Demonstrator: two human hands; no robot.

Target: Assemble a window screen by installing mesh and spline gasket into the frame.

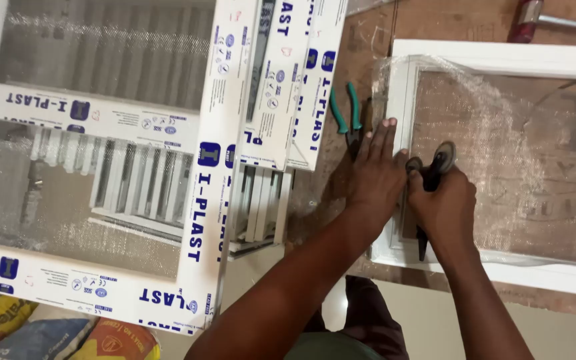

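Observation:
My left hand (376, 175) lies flat with its fingers spread on the left rail of a white frame (501, 59) covered with clear plastic film. My right hand (445, 200) is closed around a black-handled tool (435, 170) with a small grey wheel at its tip, held against that same rail. The tool's lower handle end sticks out below my fist. Both hands touch at the rail.
Green-handled pliers (347, 113) lie on the brown board just beyond my left fingers. Large white window frames with blue-printed wrap (201, 200) fill the left. A red-handled tool (535, 17) lies at the top right. Coloured sacks (48, 333) sit at the bottom left.

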